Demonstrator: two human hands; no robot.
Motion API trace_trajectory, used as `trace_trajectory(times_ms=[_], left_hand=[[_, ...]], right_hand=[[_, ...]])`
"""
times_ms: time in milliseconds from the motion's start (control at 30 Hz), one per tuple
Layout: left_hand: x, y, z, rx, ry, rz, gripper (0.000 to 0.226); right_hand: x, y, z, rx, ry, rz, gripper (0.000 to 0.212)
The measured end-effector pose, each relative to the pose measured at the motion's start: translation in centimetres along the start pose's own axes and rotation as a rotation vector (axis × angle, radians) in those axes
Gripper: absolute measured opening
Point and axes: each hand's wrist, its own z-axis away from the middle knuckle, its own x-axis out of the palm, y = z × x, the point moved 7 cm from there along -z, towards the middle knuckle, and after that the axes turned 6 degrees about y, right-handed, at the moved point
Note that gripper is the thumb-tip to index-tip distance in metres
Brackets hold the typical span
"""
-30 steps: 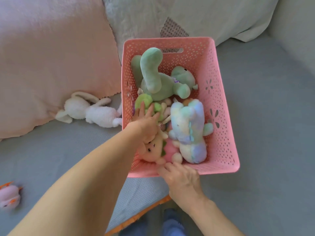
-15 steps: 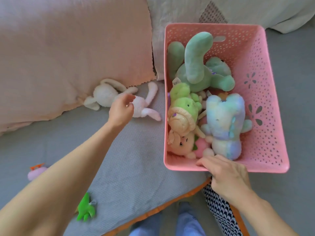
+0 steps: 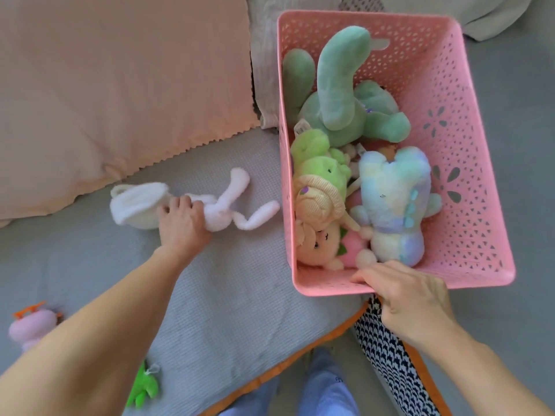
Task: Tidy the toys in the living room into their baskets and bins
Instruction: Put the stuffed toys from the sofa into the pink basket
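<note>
**Rabbit in hand, basket steadied**

The left hand (image 3: 183,223) is clamped round the middle of a white rabbit (image 3: 192,205) that lies on the grey couch (image 3: 246,307), just in front of a pink cushion (image 3: 120,85) and a little left of the basket (image 3: 468,151). The rabbit's long ears trail toward the basket; its rounder end lies on the far side of the hand. The right hand (image 3: 411,298) grips the near rim of the basket, fingers hooked over the edge.

The basket is already well filled: a green plush (image 3: 342,94) at the back, a lime plush (image 3: 318,163), a doll (image 3: 318,229) and a pastel plush (image 3: 393,202) nearer.

The rabbit looks light, soft and floppy, so it should lift easily, but the loose ears and limbs will dangle and may catch on the rim. The grip round the body seems sound; a hold on an ear alone would let it swing. It can likely be dropped in without harm, and pressing it down between the others should keep it from rolling out.

Still on the couch by the left arm: a pink toy (image 3: 30,328) and a green toy (image 3: 144,388).
</note>
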Motion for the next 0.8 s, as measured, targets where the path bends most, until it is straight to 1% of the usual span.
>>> trace_trajectory(times_ms=[67, 133, 167, 233, 267, 300, 333, 400, 433, 500, 533, 567, 633, 667, 700, 733, 767, 800], left_hand=[[-0.8, -0.3, 1.0, 0.034, 0.057, 0.104, 0.036], [-2.3, -0.5, 1.6, -0.038, 0.073, 0.313, 0.04], [-3.6, -0.7, 1.9, -0.117, 0.092, 0.456, 0.037], [-7.0, -0.9, 2.6, -0.31, 0.237, 0.713, 0.037], [-9.1, -1.0, 3.0, -0.386, 0.331, 0.766, 0.044], [-11.4, -0.7, 3.4, -0.419, 0.424, 0.799, 0.054], [-13.8, 0.0, 3.6, -0.402, 0.513, 0.853, 0.063], [-18.8, 1.7, 3.2, -0.265, 0.671, 1.012, 0.073], [-21.1, 2.5, 2.9, -0.194, 0.724, 1.083, 0.077], [-25.0, 5.0, 2.2, -0.074, 0.762, 1.2, 0.087], [-26.8, 6.6, 2.2, -0.025, 0.768, 1.223, 0.091], [-28.4, 8.6, 2.3, 0.042, 0.77, 1.208, 0.089], [-30.8, 13.9, 2.8, 0.215, 0.726, 1.135, 0.076], [-30.7, 16.8, 2.8, 0.263, 0.639, 1.108, 0.074], [-29.8, 19.6, 2.6, 0.289, 0.496, 1.081, 0.074], [-27.8, 22.4, 2.4, 0.31, 0.303, 1.01, 0.074], [-24.8, 24.8, 2.1, 0.344, 0.089, 0.858, 0.071], [-21.2, 26.8, 2.1, 0.405, -0.105, 0.641, 0.067]], right_hand=[[-0.1, 0.0, 0.0, 0.002, 0.006, 0.001, 0.069], [-0.2, -0.2, 0.0, -0.002, 0.005, 0.002, 0.069], [-0.2, -0.3, 0.1, -0.004, 0.008, 0.001, 0.069], [-0.4, -0.5, 0.2, -0.017, 0.025, 0.004, 0.068], [-0.4, -0.6, 0.2, -0.024, 0.034, 0.004, 0.067], [-0.6, -0.7, 0.4, -0.025, 0.041, 0.002, 0.066], [-0.7, -0.7, 0.5, -0.024, 0.051, 0.004, 0.065], [-0.7, -0.6, 0.8, -0.027, 0.077, 0.008, 0.066], [-0.6, -0.7, 1.0, -0.028, 0.091, -0.003, 0.066], [-1.0, -0.7, 1.3, -0.023, 0.145, -0.021, 0.063], [-1.3, -0.7, 1.4, -0.028, 0.194, -0.014, 0.059], [-1.5, -0.8, 1.6, -0.042, 0.245, -0.008, 0.053], [-1.3, -0.7, 1.9, -0.078, 0.321, -0.006, 0.043], [-1.0, -0.6, 2.1, -0.093, 0.338, -0.005, 0.041], [-0.7, -0.6, 2.2, -0.107, 0.348, -0.008, 0.04], [-0.5, -0.4, 2.3, -0.118, 0.358, -0.016, 0.038], [-0.5, -0.3, 2.3, -0.119, 0.37, -0.026, 0.039], [-0.5, -0.1, 2.3, -0.117, 0.383, -0.037, 0.038]])
